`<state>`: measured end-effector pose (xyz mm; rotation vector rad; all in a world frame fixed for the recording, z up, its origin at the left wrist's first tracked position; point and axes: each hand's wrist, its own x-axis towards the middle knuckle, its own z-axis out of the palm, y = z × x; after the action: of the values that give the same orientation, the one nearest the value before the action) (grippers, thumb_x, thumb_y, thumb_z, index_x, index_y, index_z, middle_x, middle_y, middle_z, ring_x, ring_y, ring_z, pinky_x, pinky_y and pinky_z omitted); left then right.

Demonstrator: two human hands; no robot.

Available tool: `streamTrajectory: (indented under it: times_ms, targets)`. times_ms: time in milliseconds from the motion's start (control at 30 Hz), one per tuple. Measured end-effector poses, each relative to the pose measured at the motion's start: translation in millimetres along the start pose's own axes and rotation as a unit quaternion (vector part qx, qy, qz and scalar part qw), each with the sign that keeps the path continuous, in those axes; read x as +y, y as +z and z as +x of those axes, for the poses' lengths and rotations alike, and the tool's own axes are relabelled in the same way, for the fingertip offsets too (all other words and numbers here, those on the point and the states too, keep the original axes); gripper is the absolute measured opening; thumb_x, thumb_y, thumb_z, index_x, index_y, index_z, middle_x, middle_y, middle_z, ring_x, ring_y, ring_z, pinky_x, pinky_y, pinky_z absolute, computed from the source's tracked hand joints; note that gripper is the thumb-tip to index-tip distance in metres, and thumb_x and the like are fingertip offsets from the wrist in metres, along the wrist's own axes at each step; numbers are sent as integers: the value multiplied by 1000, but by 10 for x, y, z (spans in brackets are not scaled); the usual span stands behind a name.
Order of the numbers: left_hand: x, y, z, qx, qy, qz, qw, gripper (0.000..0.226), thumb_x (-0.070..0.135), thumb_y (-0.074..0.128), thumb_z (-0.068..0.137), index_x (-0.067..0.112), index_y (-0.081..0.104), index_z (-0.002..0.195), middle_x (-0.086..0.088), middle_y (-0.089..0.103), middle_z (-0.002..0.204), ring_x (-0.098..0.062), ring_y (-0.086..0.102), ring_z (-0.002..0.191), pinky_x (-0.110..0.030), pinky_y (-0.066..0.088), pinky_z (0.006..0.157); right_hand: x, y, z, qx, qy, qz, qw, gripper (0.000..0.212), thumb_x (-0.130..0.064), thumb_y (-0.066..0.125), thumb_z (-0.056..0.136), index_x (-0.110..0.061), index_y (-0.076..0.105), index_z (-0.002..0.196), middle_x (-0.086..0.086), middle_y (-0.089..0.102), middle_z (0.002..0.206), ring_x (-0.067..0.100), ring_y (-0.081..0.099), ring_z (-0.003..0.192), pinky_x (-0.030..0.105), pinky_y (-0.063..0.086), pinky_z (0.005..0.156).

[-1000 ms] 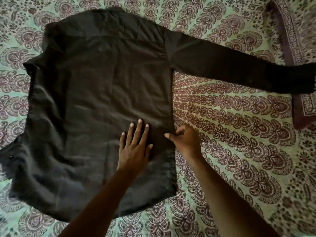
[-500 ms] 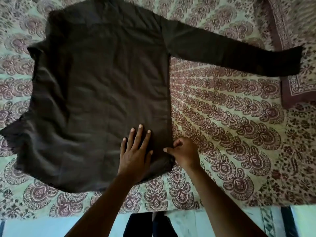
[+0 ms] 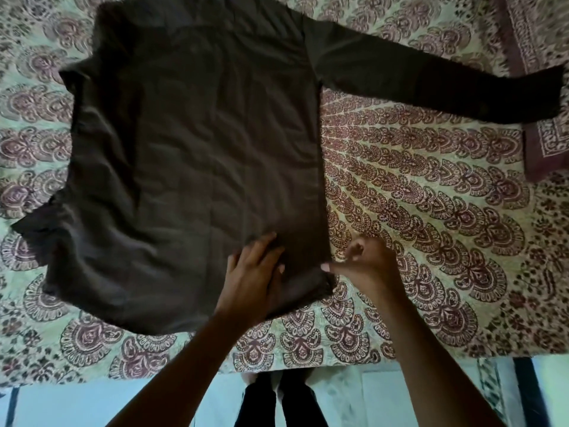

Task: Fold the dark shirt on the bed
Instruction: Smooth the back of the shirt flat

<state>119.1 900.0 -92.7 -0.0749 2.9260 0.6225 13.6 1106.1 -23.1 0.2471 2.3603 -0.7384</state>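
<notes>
A bed covered with a pale green cotton bedsheet (image 3: pixel 431 241) printed in maroon paisley and fan motifs fills the view, and its near edge runs along the bottom, where light floor tiles (image 3: pixel 77 405) show below it. The left hand (image 3: pixel 254 275) lies on the lower part of the dark brown long-sleeved fabric shirt (image 3: pixel 191 155), palm down with the fingers stretched and close together, pressing the cloth flat; it does not grasp anything. Just beside it, the right hand (image 3: pixel 366 263) has curled fingers and pinches the right bottom corner of the shirt at the hem, where the fabric is a little bunched. The shirt lies spread on the sheet, its hem close to the near edge of the bed and its collar end toward the far edge. Its body is mostly flat with soft wrinkles on the left side. One sleeve (image 3: pixel 431 84) stretches straight toward the right edge of the bed, and its cuff rests on a maroon bordered cloth (image 3: pixel 548 143). The other sleeve is folded along the left side of the body.
</notes>
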Motion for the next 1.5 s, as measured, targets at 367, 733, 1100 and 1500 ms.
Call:
streamTrajectory:
  times_ms: [367, 733, 1100, 1500]
  targets:
    - [-1101, -303, 1564, 37, -21, 129, 991, 69, 57, 23, 102, 23, 21, 163, -3, 13, 172, -26, 13, 159, -52, 21, 123, -1732, 642, 2105, 226, -304, -196, 904, 62, -37, 53, 101, -3, 41, 151, 16, 33, 161, 34, 30, 150, 46, 37, 117]
    - [-751, -47, 72, -6, 5, 131, 991, 67, 49, 31, 103, 18, 24, 162, -5, 12, 172, -25, 15, 159, -54, 21, 125, -132, 1229, 241, 183, -269, -278, 904, 66, -54, 31, 107, -22, 20, 163, 3, 8, 172, 24, 6, 160, 52, 19, 125]
    - [-689, -311, 1408, -22, 136, 116, 984, 74, 60, 34, 102, 22, 19, 163, -3, 12, 172, -30, 17, 158, -52, 29, 121, 259, 1004, 83, 289, -317, -142, 892, 34, -23, 53, 105, -2, 68, 128, 17, 54, 146, 38, 47, 138, 56, 45, 107]
    - [-694, 82, -376, -170, 488, 118, 848, 62, 40, 32, 108, 21, 14, 164, 1, -2, 173, -26, -3, 160, -54, 19, 126, -823, 600, 1289, 290, -348, -280, 847, 64, -62, 39, 104, -16, 52, 147, 15, 49, 153, 37, 44, 142, 53, 41, 110]
